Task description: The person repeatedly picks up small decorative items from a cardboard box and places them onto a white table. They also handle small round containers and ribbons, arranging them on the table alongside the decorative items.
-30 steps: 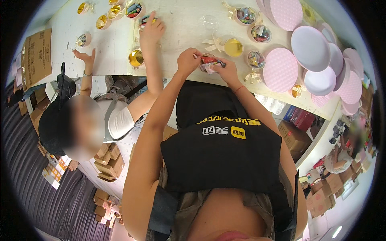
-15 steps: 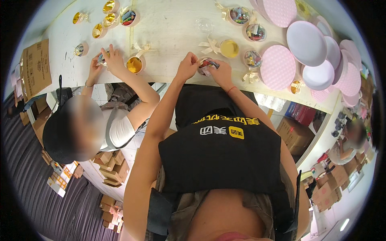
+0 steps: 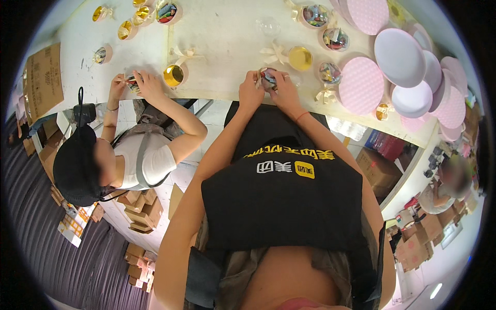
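Note:
At the table's near edge, a small round tub (image 3: 268, 80) filled with colourful wrapped pieces is held between both my hands. My left hand (image 3: 251, 91) wraps its left side, and my right hand (image 3: 285, 92) grips it from the right. Fingers hide much of its wall. Just beyond my right hand stands a gold-lined tub (image 3: 300, 58), with a cream ribbon bow (image 3: 275, 53) beside it. A clear dome lid (image 3: 268, 25) lies farther back. Filled tubs with clear tops, such as one tub (image 3: 329, 73), stand to the right.
Pink and white round lids (image 3: 361, 86) are piled at the right. On the left, a co-worker's hands (image 3: 142, 82) handle another filled tub near a gold-lined tub (image 3: 174, 75). A cardboard box (image 3: 44, 82) sits at the table's left end.
My left hand has come in around the tub's left side, and my right hand has shifted with it. The tub now sits more upright between them. The co-worker's hands have moved slightly nearer.

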The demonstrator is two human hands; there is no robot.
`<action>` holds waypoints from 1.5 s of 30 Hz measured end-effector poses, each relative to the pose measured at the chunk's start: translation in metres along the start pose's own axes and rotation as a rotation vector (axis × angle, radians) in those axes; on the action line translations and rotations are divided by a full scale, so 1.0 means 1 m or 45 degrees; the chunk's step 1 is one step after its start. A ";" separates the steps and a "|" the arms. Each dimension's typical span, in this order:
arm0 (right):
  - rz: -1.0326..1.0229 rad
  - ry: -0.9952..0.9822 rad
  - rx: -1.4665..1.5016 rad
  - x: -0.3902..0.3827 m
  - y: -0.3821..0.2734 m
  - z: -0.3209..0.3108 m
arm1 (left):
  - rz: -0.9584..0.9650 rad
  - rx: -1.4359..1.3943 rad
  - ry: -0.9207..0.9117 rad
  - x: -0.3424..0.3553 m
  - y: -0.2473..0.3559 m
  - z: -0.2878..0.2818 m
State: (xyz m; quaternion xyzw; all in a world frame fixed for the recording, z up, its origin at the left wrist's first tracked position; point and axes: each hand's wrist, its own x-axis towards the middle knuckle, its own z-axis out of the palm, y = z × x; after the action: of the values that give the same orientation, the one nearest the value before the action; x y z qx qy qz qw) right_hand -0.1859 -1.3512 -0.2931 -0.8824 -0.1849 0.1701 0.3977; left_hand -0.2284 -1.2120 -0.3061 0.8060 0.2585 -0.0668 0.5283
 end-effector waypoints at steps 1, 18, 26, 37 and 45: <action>0.010 -0.054 -0.079 -0.001 0.000 -0.001 | 0.020 -0.025 0.004 -0.001 -0.002 0.002; 0.016 -0.086 0.048 -0.008 0.011 -0.030 | 0.437 0.466 0.086 -0.015 0.042 -0.012; -0.235 -0.046 -0.205 -0.003 0.015 -0.015 | 0.328 0.461 -0.062 -0.013 0.038 -0.019; -0.088 0.138 -0.154 -0.003 0.016 -0.058 | 0.613 0.546 0.150 -0.016 0.050 -0.019; 0.252 0.097 -0.696 0.009 0.062 -0.135 | 0.446 0.675 -0.055 0.033 0.016 -0.001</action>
State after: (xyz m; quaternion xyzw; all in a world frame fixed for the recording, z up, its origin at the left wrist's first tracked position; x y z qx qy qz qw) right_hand -0.1056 -1.4712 -0.2575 -0.9764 -0.1218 0.1186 0.1332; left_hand -0.1922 -1.2042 -0.3050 0.9463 0.0781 -0.0571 0.3086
